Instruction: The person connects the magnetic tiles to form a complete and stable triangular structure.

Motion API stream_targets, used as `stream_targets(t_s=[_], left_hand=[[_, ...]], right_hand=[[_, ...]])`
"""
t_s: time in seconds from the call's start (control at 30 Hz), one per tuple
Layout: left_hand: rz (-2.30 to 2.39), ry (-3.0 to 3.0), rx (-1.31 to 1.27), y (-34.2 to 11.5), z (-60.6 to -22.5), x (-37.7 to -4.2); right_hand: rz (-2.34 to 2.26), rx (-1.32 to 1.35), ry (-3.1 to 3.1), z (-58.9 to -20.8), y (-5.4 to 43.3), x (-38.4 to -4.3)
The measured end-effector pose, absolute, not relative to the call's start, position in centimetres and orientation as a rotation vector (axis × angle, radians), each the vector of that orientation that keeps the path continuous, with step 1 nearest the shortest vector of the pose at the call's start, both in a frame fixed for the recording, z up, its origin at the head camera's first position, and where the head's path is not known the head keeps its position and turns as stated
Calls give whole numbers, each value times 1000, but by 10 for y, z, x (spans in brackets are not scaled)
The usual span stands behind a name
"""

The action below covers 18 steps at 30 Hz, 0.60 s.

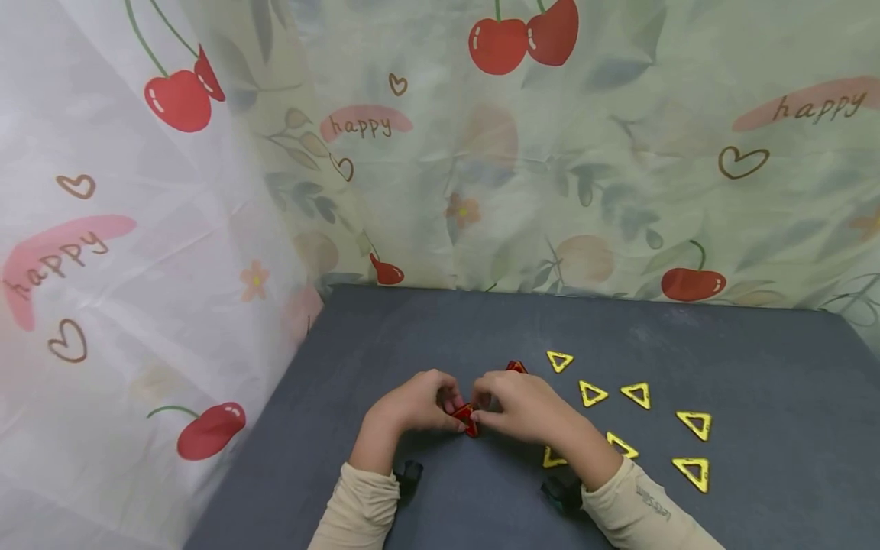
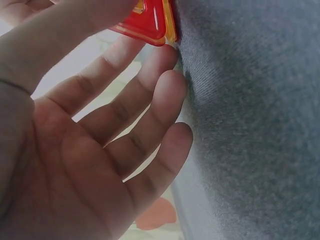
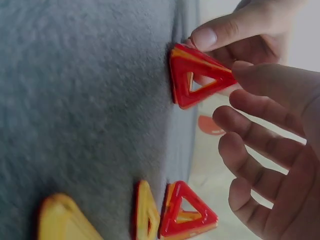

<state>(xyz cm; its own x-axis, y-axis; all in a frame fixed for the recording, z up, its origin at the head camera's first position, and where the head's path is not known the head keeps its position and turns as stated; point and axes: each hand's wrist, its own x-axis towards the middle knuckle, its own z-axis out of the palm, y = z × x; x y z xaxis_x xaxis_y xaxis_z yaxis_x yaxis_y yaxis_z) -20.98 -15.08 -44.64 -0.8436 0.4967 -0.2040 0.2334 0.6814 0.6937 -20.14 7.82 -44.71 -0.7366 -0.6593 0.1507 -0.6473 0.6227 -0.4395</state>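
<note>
A red triangular magnetic-tile pyramid (image 1: pixel 469 422) stands on the dark table between the two hands, with open triangular windows and amber edges. My left hand (image 1: pixel 415 401) holds its left side with the thumb; in the left wrist view the other fingers are spread and loosely bent below the red tile (image 2: pixel 145 27). From the right, my right hand (image 1: pixel 519 405) pinches the top corner; its thumb shows on the red face (image 3: pixel 181 82) in the right wrist view, other fingers hanging loose. Behind the right hand sits a second red pyramid (image 1: pixel 517 367), partly hidden.
Several yellow triangle tiles (image 1: pixel 694 463) lie scattered on the right half of the dark table (image 1: pixel 770 367), two partly under the right forearm. A cherry-printed curtain (image 1: pixel 426 206) hangs along the back and left. Black wrist devices (image 1: pixel 410 475) sit at both wrists.
</note>
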Motion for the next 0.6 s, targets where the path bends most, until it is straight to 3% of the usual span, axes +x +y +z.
stream_targets(t_s=[0.6], left_hand=[[1112, 2695, 759, -119, -422, -195]], right_hand=[[-903, -978, 2776, -424, 169, -209]])
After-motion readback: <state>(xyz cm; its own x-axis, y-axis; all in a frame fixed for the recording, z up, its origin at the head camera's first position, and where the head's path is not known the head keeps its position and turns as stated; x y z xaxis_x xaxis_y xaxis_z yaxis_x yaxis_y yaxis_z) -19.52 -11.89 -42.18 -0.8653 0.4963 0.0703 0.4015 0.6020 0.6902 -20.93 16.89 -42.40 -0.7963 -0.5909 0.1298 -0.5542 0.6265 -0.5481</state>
